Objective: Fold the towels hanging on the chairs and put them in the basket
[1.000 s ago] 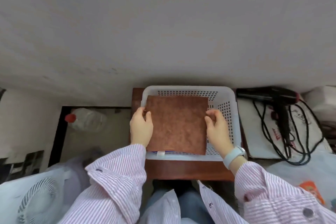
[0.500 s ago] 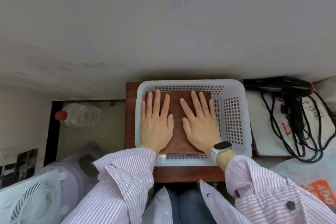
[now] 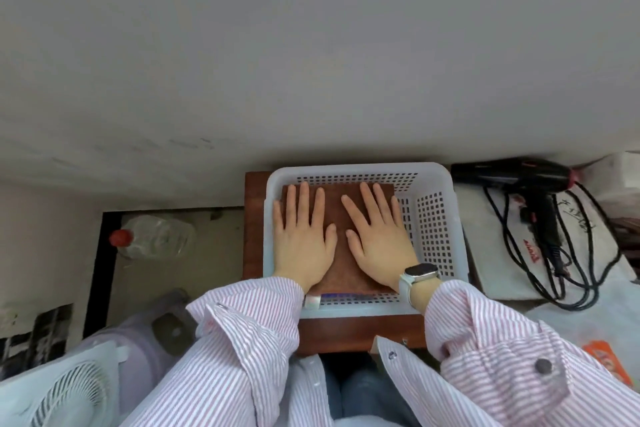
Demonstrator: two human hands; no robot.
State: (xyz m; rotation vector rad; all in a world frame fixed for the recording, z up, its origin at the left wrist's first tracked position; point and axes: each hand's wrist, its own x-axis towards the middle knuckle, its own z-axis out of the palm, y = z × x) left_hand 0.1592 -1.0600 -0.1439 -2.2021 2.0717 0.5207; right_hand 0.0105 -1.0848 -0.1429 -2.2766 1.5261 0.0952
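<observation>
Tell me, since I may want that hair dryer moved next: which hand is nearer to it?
Right. The right hand lies flat on the brown towel in the basket, on the side toward the hair dryer; the left hand lies flat on the towel's far side.

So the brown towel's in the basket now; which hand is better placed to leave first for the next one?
Neither clearly: the left hand and right hand both press flat, fingers straight, on the brown towel inside the basket. No chair or other towel is in view to favour either side.

Both the left hand [image 3: 302, 243] and right hand [image 3: 380, 242] are lying flat, fingers straight, palms pressing down inside the basket [image 3: 446, 229].
</observation>
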